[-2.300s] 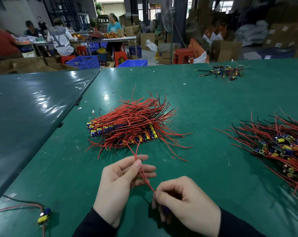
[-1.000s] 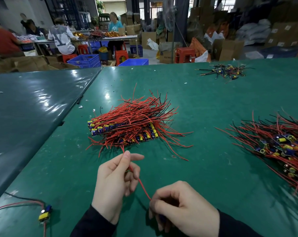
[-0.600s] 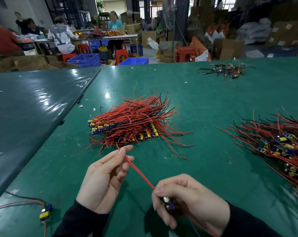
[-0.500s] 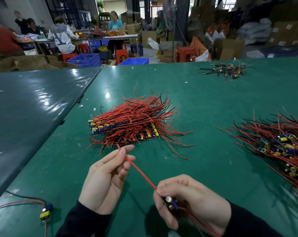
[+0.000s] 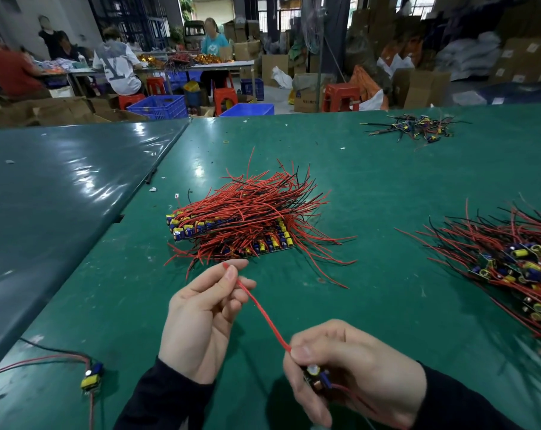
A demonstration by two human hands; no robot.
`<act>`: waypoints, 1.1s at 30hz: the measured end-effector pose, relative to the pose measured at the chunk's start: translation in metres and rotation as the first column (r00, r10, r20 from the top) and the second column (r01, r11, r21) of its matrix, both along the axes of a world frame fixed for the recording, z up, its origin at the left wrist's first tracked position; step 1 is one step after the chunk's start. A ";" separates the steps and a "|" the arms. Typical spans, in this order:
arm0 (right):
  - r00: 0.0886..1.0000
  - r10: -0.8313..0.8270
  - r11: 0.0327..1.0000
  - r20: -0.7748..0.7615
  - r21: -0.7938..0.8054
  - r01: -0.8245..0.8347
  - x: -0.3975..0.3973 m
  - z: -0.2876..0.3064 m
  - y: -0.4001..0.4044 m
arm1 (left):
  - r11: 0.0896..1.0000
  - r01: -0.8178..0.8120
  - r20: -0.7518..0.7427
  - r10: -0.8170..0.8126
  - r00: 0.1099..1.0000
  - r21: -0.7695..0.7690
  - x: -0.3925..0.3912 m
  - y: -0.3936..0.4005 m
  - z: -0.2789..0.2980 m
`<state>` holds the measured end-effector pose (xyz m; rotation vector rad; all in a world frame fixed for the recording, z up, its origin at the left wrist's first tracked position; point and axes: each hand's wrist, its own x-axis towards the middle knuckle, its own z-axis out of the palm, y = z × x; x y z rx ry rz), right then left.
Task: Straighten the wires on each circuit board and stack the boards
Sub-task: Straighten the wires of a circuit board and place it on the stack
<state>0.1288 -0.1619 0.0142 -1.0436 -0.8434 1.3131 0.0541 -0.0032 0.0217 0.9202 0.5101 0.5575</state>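
Head cam: right hand grips the circuit board low over the green table, left hand pinches its red wire near the tip. I'd keep that wire taut, slide the pinch clean off, then lay the board on the stack.

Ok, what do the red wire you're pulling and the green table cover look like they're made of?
Red wire: probably plastic-insulated, matte and smooth; it runs nearly straight between left hand and right hand, with a slight bend. The core isn't visible.
Green table cover: looks like a rubbery or vinyl mat with a low sheen; it shows soft glare patches, scuffs and a seam beside the darker sheet.
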 end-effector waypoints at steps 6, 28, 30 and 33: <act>0.976 -0.148 0.987 0.160 -0.041 0.156 0.001 0.004 0.002 | 0.998 -0.048 0.025 0.047 0.999 0.050 -0.003 0.009 0.001; 0.765 -0.322 0.911 0.558 -0.037 0.411 0.007 -0.015 -0.002 | 0.934 0.016 -0.002 -0.019 1.000 -0.357 -0.002 0.005 0.004; 0.781 -0.284 0.934 0.556 -0.024 0.357 0.006 -0.014 -0.003 | 0.938 0.018 -0.015 -0.024 1.000 -0.345 -0.001 0.005 0.003; 0.791 -0.238 0.957 0.564 -0.005 0.291 0.005 -0.013 -0.003 | 0.945 0.014 -0.036 -0.027 0.999 -0.328 0.000 0.005 0.001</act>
